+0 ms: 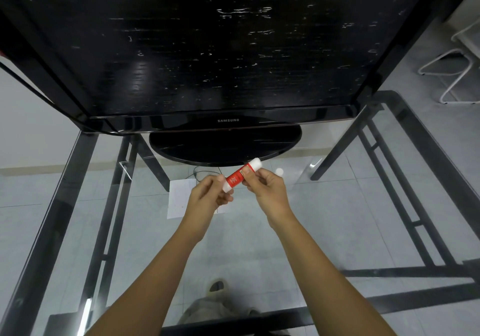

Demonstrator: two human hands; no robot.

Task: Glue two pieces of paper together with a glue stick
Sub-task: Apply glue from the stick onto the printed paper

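both hands hold one red glue stick with white ends in the air above the clear glass table with black metal frame. the stick is tilted, its far end points up and to the right, toward the round black stand of the large black samsung television. the left hand grasps the lower white end with the fingertips, the right hand pinches the red middle part, the thumb lies on the label. the upper white end is free and just in front of the stand edge. under the left hand a white sheet of paper lies flat on the glass, partly hidden by the hand; i cannot tell if it is one sheet or two. through the glass the grey tiled floor shows, and a foot in a sandal near the lower edge. far right stands a white metal frame on the floor.
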